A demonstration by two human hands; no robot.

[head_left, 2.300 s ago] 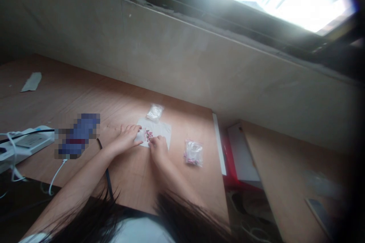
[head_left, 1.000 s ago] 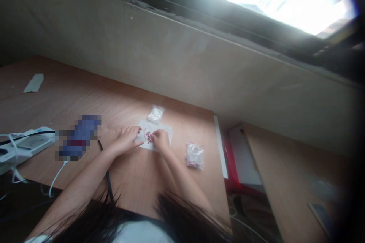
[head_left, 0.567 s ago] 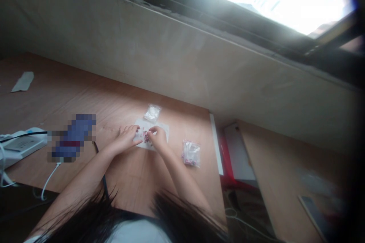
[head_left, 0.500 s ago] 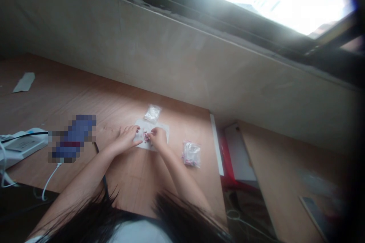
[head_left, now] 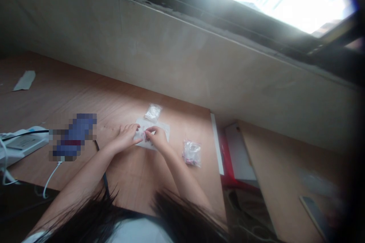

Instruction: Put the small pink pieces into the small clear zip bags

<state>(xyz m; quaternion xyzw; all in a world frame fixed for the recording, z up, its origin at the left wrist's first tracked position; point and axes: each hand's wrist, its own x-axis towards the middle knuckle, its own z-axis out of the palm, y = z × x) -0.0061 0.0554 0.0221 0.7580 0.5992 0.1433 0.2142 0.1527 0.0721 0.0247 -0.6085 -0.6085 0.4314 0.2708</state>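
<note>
My left hand (head_left: 125,137) lies on the near left of a white sheet (head_left: 161,129), its fingers on a small transparent bag (head_left: 138,134). My right hand (head_left: 158,138) faces it, with fingertips pinched together at a small cluster of pink beads (head_left: 146,135). The hands partly hide the beads, and what the right fingertips hold is too small to tell. Beyond the sheet lies a crumpled transparent bag (head_left: 153,112). To the right, a transparent bag with pink pieces inside (head_left: 191,152) rests on the wooden table (head_left: 182,193).
Left of my arms are a white power strip (head_left: 24,142) with cables and a pixelated blue object (head_left: 72,138). A grey strip (head_left: 25,80) lies far left. A concrete wall (head_left: 199,53) bounds the table's far side, and a red-and-white folder (head_left: 238,155) stands past its right edge.
My right hand has moved up and left from the near part of the sheet, its fingertips now closer to my left hand. The view has shifted slightly.
</note>
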